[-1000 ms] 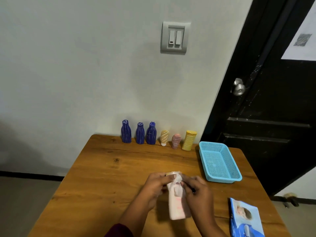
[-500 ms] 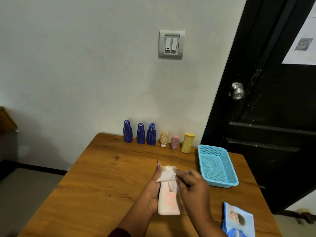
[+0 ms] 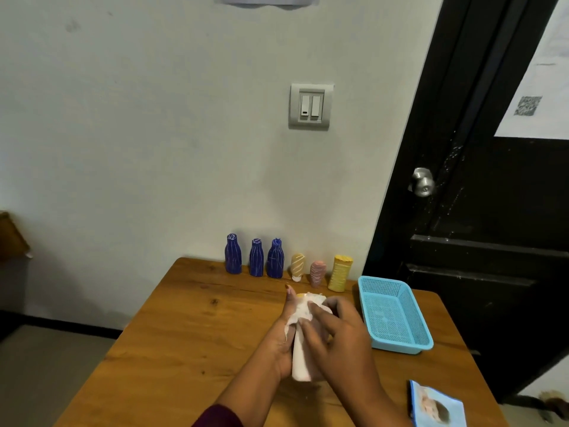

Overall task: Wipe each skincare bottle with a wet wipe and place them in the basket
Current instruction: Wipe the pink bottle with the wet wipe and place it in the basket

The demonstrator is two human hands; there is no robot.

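My left hand (image 3: 281, 340) grips a pale pink bottle (image 3: 300, 362) from the left and holds it over the middle of the wooden table (image 3: 191, 331). My right hand (image 3: 335, 337) presses a white wet wipe (image 3: 303, 308) against the bottle's upper part and covers its right side. The blue mesh basket (image 3: 395, 315) stands just right of my hands and has nothing in it. Against the wall stand three dark blue bottles (image 3: 256, 257), a small orange striped bottle (image 3: 298, 266), a pink bottle (image 3: 317, 273) and a yellow bottle (image 3: 340, 272).
A blue wet-wipe pack (image 3: 437, 405) lies at the table's near right corner. A black door (image 3: 492, 211) with a metal knob (image 3: 423, 181) rises behind the basket. A light switch (image 3: 310, 106) sits on the wall above the bottles.
The view tilted upward. My right hand slid the wipe down over the bottle's top while my left hand kept its hold. The bottle turned more upright.
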